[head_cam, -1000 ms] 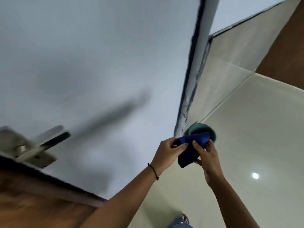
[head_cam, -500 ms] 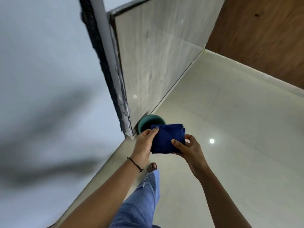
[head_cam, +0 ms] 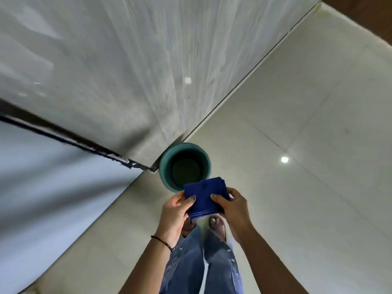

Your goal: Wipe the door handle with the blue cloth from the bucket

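Where handle was, cloth (head_cam: 203,195) over bucket (head_cam: 167,166)

Both hands pinch a folded blue cloth (head_cam: 204,195): left hand (head_cam: 175,211) on its left edge, right hand (head_cam: 232,206) on its right. Green bucket (head_cam: 185,165) stands on floor (head_cam: 307,145) just beyond the grip, against the wall corner (head_cam: 152,164). Jeans (head_cam: 201,264) below.

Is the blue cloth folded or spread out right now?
Folded. The blue cloth is a compact square with stacked layer edges along its near side, pinched between the left hand and right hand.
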